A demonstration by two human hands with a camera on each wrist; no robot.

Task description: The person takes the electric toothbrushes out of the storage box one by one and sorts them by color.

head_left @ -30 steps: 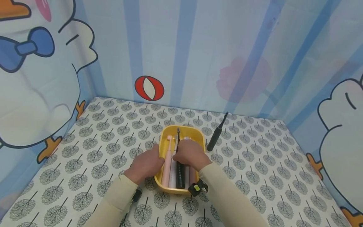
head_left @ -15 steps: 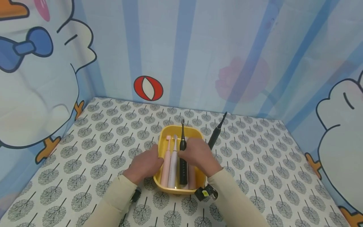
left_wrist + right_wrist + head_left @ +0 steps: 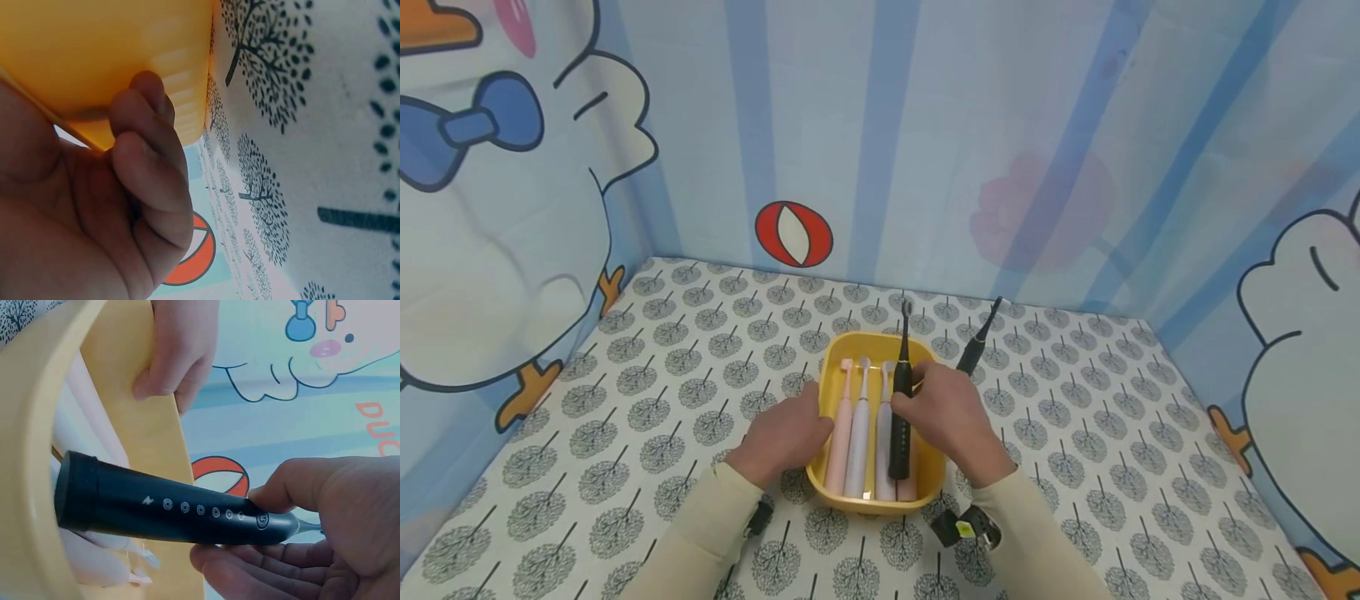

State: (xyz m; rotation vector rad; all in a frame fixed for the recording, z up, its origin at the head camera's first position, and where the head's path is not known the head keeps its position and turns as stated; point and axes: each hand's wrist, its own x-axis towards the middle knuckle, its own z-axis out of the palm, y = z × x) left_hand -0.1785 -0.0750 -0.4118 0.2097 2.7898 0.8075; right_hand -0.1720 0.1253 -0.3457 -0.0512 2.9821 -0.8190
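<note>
A black electric toothbrush [image 3: 900,433] is pinched between the thumb and fingers of my right hand [image 3: 951,417], raised above the yellow bin [image 3: 880,505]. In the right wrist view its handle [image 3: 181,506] shows a row of white marks. My left hand [image 3: 786,437] grips the bin's left rim, thumb inside and fingers curled against the outer wall in the left wrist view. Inside the bin lie a pink toothbrush [image 3: 839,442], a white one [image 3: 857,446] and another pale one [image 3: 883,450]. Another pink handle [image 3: 907,492] is partly hidden beneath the black toothbrush.
A second black toothbrush [image 3: 976,346] lies on the tree-print tablecloth [image 3: 700,400] right of the bin, its lower end hidden behind my right hand. A cartoon-printed curtain [image 3: 820,125] stands behind the table.
My right hand has lifted the black toothbrush from among the others and moved it rightward, uncovering the pale toothbrush beneath. My left hand stays on the rim.
</note>
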